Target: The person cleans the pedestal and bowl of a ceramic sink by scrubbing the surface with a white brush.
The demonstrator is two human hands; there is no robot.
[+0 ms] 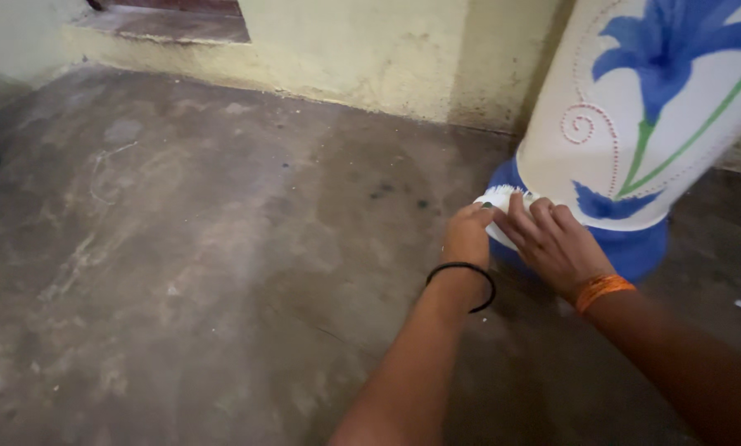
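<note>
Item one: a tall white painted pot with a blue flower, green stem and dotted pink scroll (635,107), standing at about two o'clock in the head view. It rests on a round blue base (635,244) on the bare grey concrete floor (180,248). Its mouth is out of frame, so any contents cannot be told.

Item two: a small white shallow dish (496,202), held against the pot's lower edge at about nine o'clock of the base. A speck of green shows on it; what else it holds cannot be made out.

Left hand (468,235): wrist ringed by a thin black band (463,281), fingers curled shut on the dish from the near side, forearm reaching up from six o'clock.

Right hand (552,244): wrist wearing an orange thread band (603,289), fingers bent and pressed together on the dish where it touches the pot, forearm coming in from five o'clock.

Backdrop: a pale yellow-green plastered wall (370,49) at twelve o'clock.
</note>
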